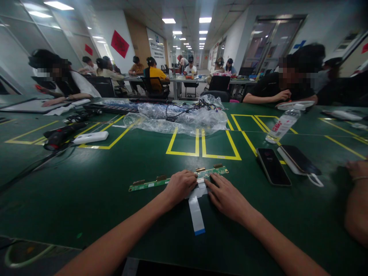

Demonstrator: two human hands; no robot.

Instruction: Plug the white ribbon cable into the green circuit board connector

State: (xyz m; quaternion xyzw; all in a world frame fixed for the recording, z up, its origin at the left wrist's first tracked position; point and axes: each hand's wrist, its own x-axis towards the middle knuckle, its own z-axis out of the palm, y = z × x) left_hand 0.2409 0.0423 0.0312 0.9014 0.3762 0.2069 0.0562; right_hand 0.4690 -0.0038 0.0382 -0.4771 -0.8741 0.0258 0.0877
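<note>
A white ribbon cable (196, 216) trails over the desk (115, 214) on the near side of the circuit board (149, 185), its blue end apparently left free so both hands can work at the end by the board. The left hand (181, 186) and right hand (225, 191) rest on the board's edge either side of that junction, likely to steady so slim a strip, though I cannot tell whether either grip is clamped or merely pressing. Beyond the board, crumpled plastic wrap (184, 119) lies well apart, seemingly pushed back for elbow room.
</note>
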